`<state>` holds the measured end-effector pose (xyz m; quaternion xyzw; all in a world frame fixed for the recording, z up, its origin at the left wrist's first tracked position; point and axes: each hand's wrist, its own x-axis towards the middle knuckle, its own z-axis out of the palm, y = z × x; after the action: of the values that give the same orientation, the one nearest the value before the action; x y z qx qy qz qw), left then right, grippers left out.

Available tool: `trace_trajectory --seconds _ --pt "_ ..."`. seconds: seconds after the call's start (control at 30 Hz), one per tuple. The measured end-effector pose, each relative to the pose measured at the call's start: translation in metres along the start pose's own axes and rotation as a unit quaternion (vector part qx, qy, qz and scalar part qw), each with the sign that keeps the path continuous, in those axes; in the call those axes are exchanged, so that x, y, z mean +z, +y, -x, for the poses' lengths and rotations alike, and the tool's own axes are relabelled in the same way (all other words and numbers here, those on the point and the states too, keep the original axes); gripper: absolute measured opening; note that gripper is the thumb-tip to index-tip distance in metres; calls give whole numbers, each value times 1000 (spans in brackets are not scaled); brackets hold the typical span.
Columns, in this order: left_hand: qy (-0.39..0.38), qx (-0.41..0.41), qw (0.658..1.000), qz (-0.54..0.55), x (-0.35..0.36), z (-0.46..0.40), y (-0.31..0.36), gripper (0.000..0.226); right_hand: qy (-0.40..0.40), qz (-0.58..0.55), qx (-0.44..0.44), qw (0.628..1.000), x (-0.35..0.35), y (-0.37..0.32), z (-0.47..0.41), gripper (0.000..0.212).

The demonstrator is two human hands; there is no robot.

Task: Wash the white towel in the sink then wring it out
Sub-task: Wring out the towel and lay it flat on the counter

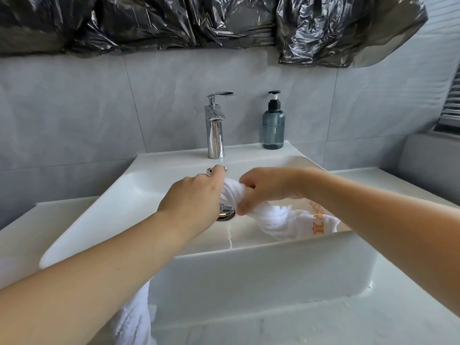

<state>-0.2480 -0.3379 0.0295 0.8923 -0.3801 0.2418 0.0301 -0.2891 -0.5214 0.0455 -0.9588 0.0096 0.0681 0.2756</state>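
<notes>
The white towel [275, 220] is twisted into a rope over the white sink [249, 275]. My left hand [194, 197] grips one end of the twist above the chrome drain [226, 213]. My right hand [266, 189] grips the twist just beside it, and the rest of the towel, with an orange mark, trails right under my right forearm into the basin. A thin stream of water falls from the twisted part to the basin floor.
A chrome faucet [215, 125] stands at the back of the sink, with a blue-grey pump bottle [273, 125] to its right. Another white cloth [134, 317] hangs below the sink's front left. Black plastic sheeting [224, 23] covers the wall above.
</notes>
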Motion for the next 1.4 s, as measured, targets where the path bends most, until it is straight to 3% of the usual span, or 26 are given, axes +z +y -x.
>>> trace_trajectory --seconds 0.13,0.23,0.37,0.5,0.67,0.8,0.83,0.97,1.03,1.1,1.17,1.23,1.33,1.4 --pt "15 -2 1000 -20 -3 -2 0 29 -51 -142 1 989 10 -5 -8 35" --pt "-6 -2 999 -51 -1 -1 2 27 -92 -203 -4 975 18 -6 -7 11" --pt "-60 -52 997 12 4 -4 -1 20 55 9 -14 998 26 -14 -6 20" --pt "-104 -78 982 135 17 -10 -7 14 166 215 -41 962 29 -19 -5 11" --pt "-235 -198 882 358 13 -14 2 23 196 333 -87 918 23 -13 -8 17" --pt "-385 -239 747 487 3 -12 2 26 199 388 -115 893 24 -8 -10 17" --pt "-392 -234 738 497 3 -12 1 26 202 394 -115 889 23 -8 -11 17" --pt "-291 -204 820 449 6 -15 -5 22 261 390 -100 878 20 -4 -18 20" --pt "-249 -207 849 416 8 -8 -8 26 290 383 -95 872 19 -3 -19 19" --pt "-189 -195 871 410 10 3 -6 15 284 375 -95 877 19 -2 -18 20" --pt "-117 -189 872 436 10 7 -1 8 243 316 -81 913 19 0 -16 23" --pt "-66 -182 888 418 8 1 -4 15 188 234 -51 952 19 6 -12 16" --pt "-63 -176 920 344 -1 -5 -16 9 136 179 6 974 16 18 -5 16" --pt "-85 -146 961 220 -4 -2 -17 17 148 146 2 978 13 21 -3 15"
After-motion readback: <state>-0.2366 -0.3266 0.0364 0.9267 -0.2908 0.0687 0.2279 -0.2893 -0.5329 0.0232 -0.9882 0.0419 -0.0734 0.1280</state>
